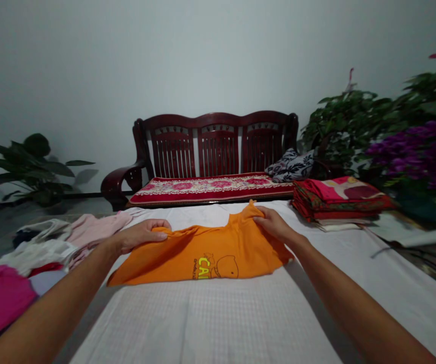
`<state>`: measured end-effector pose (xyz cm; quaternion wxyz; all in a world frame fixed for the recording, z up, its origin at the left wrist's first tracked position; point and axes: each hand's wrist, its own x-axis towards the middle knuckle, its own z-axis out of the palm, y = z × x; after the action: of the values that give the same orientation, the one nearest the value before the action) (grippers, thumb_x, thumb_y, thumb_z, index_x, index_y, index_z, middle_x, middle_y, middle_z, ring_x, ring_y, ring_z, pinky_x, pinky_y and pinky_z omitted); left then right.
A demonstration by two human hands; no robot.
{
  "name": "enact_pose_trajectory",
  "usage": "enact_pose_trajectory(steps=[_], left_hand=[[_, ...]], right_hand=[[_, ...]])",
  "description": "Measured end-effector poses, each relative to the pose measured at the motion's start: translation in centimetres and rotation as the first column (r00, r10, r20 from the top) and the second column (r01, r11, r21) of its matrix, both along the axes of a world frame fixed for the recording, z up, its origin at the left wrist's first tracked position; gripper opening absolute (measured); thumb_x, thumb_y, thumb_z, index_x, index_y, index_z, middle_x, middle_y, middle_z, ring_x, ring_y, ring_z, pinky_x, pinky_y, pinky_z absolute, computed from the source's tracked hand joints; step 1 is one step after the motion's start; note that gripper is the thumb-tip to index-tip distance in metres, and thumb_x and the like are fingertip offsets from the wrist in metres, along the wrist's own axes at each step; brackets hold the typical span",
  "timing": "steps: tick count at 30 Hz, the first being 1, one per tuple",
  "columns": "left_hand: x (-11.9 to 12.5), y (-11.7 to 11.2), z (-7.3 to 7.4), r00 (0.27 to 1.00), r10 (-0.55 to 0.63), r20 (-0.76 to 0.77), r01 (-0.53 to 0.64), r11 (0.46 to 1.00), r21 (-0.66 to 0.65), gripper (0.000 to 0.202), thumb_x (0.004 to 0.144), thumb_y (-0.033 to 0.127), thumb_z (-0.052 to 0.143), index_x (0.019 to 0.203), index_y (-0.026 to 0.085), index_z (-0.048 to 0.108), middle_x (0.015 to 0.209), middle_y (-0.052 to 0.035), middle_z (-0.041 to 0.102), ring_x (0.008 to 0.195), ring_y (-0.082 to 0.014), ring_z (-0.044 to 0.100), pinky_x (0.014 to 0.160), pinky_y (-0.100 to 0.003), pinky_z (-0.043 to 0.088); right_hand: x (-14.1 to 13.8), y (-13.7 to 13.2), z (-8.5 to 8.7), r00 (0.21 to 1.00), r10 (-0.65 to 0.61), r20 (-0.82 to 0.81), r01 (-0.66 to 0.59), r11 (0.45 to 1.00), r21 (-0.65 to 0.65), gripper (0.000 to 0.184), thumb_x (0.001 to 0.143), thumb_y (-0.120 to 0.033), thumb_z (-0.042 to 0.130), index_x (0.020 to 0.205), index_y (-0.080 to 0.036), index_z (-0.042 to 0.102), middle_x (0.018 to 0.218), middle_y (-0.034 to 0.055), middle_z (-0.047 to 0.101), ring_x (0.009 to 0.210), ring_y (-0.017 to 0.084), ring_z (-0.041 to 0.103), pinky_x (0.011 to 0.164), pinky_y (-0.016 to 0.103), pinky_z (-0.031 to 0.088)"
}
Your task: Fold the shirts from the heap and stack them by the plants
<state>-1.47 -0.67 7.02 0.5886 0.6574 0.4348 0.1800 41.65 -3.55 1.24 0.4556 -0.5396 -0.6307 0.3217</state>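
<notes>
An orange T-shirt with yellow lettering and a line-drawn animal stretches sideways between my two hands, over a white cloth. My left hand pinches its upper edge near the hem end, thumb on top. At the other end, my right hand grips the cloth by the neck and shoulder, with its fingertips partly hidden in the folds. The shirt looks folded over lengthwise, and its lower edge hangs at or just above the white cloth; I cannot tell whether it touches.
Loose clothes lie in a heap at the left, with a bright pink garment nearest. A folded stack of red cloths stands at the back right. Behind are a wooden bench, a patterned cushion, and potted plants on both sides.
</notes>
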Motion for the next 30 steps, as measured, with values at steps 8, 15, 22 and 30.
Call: enact_pose_trajectory(steps=[8,15,22,30], left_hand=[[8.5,-3.2,3.8,0.981,-0.042,0.189,-0.032,0.927,0.375,0.089,0.065,0.022,0.083,0.147,0.024,0.046,0.085,-0.0002,0.070,0.070,-0.0167,0.062,0.067,-0.026,0.048],[12.8,-2.0,0.7,0.975,0.041,0.217,-0.128,0.905,0.406,0.012,0.066,0.020,0.078,0.074,0.020,0.069,0.067,-0.0001,0.066,0.060,-0.0143,0.058,0.055,-0.022,0.041],[13.8,-1.5,-1.3,0.808,0.337,0.483,-0.326,0.939,-0.111,0.030,0.065,0.032,0.082,0.079,0.017,0.060,0.067,-0.0011,0.066,0.055,-0.0132,0.060,0.053,-0.024,0.047],[14.3,-2.7,0.6,0.766,0.397,0.506,-0.366,0.916,-0.164,0.032,0.066,0.031,0.081,0.078,0.019,0.053,0.063,0.0029,0.057,0.051,-0.0095,0.053,0.046,-0.020,0.040]], right_hand=[[-7.7,-2.3,8.0,0.798,0.196,0.570,-0.342,0.926,0.161,0.024,0.079,-0.014,0.061,0.101,-0.024,0.065,0.096,0.0006,0.072,0.081,0.016,0.062,0.071,0.024,0.040],[-10.4,-3.5,8.2,0.797,-0.138,0.588,-0.134,0.909,0.395,0.022,0.081,-0.019,0.066,0.101,-0.023,0.058,0.087,-0.0008,0.069,0.074,0.016,0.058,0.067,0.025,0.035],[-13.6,-8.5,5.5,0.893,-0.254,0.372,0.067,0.892,0.447,0.024,0.085,-0.033,0.064,0.108,-0.026,0.062,0.099,0.0052,0.069,0.092,0.024,0.063,0.079,0.037,0.048],[-14.0,-8.3,3.0,0.933,-0.146,0.328,0.083,0.976,0.200,0.069,0.075,-0.009,0.050,0.141,-0.028,0.052,0.122,0.0054,0.070,0.106,0.027,0.067,0.091,0.040,0.052]])
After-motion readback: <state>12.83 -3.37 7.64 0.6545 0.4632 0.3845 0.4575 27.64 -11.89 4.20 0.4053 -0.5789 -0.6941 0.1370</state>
